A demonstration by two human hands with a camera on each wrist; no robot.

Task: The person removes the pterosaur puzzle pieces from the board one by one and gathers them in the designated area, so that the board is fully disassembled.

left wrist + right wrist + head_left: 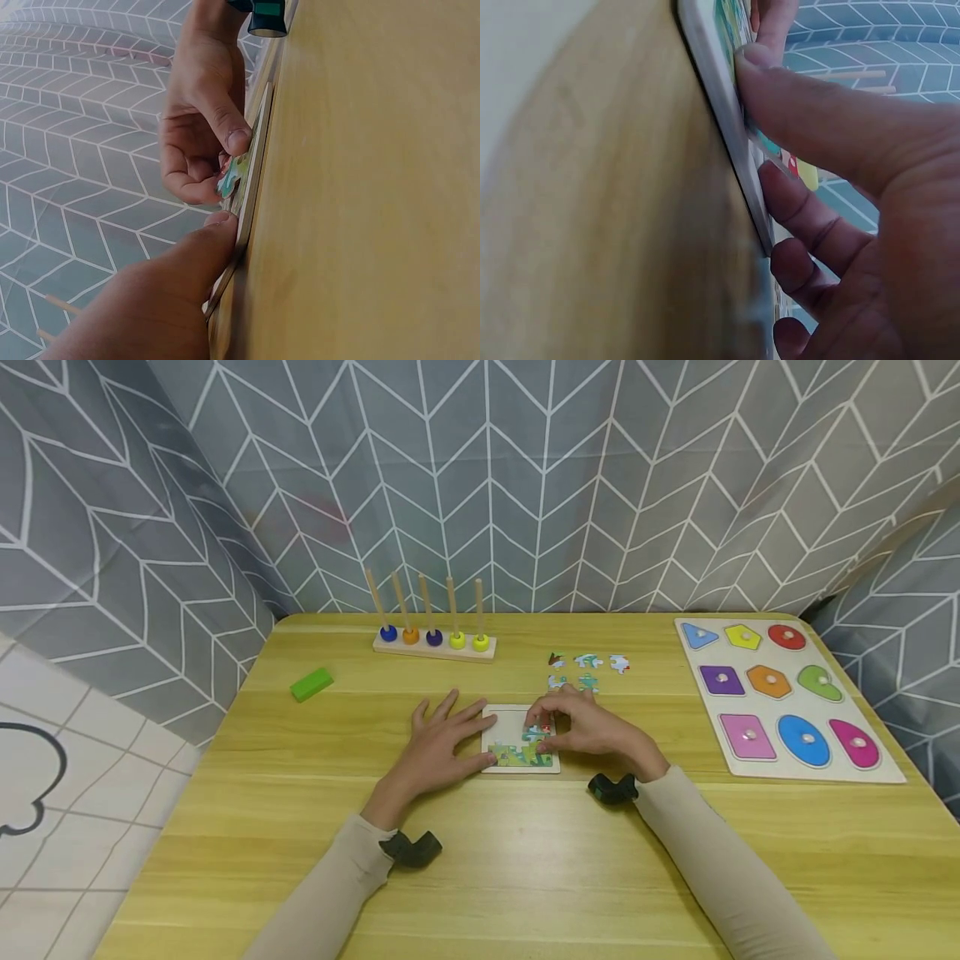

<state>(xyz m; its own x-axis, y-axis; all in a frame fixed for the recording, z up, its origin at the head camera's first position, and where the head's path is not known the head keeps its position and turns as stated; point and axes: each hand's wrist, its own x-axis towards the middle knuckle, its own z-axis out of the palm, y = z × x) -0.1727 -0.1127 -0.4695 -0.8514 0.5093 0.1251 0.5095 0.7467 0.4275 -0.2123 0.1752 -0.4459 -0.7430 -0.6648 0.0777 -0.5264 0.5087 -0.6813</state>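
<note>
A small square puzzle tray (507,723) lies on the table, its lower part filled with green jigsaw pieces (517,757) and its upper left bare. My left hand (431,753) rests at the tray's left side, fingers spread, thumb on the lower left edge. Over the tray's right side, my right hand (588,725) pinches a jigsaw piece (229,182) between thumb and fingers. The piece stands tilted in the left wrist view; its far side is hidden by the fingers. Several loose jigsaw pieces (588,661) lie just beyond the right hand.
A wooden peg stand (435,647) with coloured beads stands at the back left. Left of the tray is a green block (311,684). A shape board (757,722) with knobbed pieces lies on the right. A patterned curtain (517,485) hangs behind the table.
</note>
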